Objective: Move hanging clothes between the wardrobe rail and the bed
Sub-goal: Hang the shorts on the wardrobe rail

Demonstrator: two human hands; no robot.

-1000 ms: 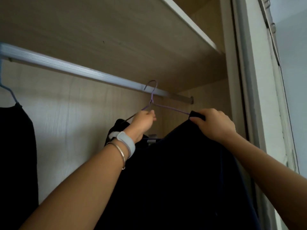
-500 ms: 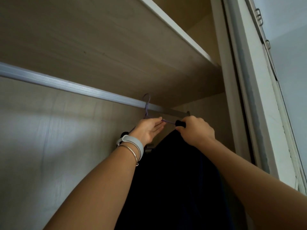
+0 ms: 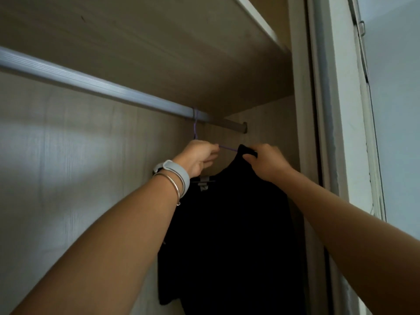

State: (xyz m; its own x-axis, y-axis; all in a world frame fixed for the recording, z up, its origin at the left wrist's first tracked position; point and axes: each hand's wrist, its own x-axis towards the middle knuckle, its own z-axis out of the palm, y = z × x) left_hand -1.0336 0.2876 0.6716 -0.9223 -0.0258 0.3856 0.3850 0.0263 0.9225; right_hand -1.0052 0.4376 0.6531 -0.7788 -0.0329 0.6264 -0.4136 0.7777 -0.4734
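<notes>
Purple wire hanger hooked on wardrobe rail, w/ black garment.
L hand pinches hanger wire; R hand grips garment shoulder.

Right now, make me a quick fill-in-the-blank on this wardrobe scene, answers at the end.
The hanger hooked over the rail is ____. The right hand grips a ____ garment. The grey wristband sits on the ____ wrist. Missing: purple; black; left.
</notes>
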